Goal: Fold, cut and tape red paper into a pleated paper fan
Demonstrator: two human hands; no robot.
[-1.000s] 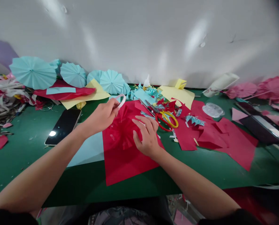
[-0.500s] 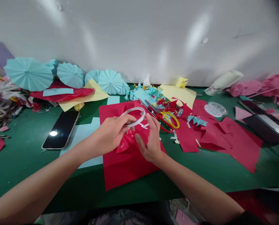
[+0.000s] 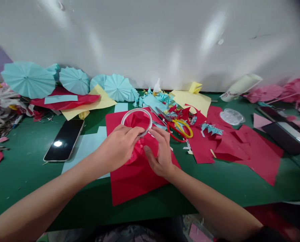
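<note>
My left hand (image 3: 123,143) is closed on a thin roll of white tape (image 3: 123,116), gripping its near edge. The ring is tilted so that its round opening faces me. My right hand (image 3: 160,153) is at the roll's right side, its fingertips at or very near the rim, with the thumb held apart from the fingers. Below both hands lies a sheet of red paper (image 3: 129,191). A pleated red paper fan (image 3: 137,121) rests on this sheet, partly seen through the ring and partly covered by my hands.
Right of my hands lie scissors (image 3: 182,129) with red and yellow handles, among paper scraps. A phone (image 3: 64,139) is at left on pale blue paper (image 3: 89,148). Blue pleated rosettes (image 3: 118,88) lean along the wall. Red sheets (image 3: 255,151) and a clear plastic lid (image 3: 231,116) lie at right.
The tape roll has turned from nearly edge-on to facing me and shifted slightly left. My left hand still grips it; my right hand has barely moved.
</note>
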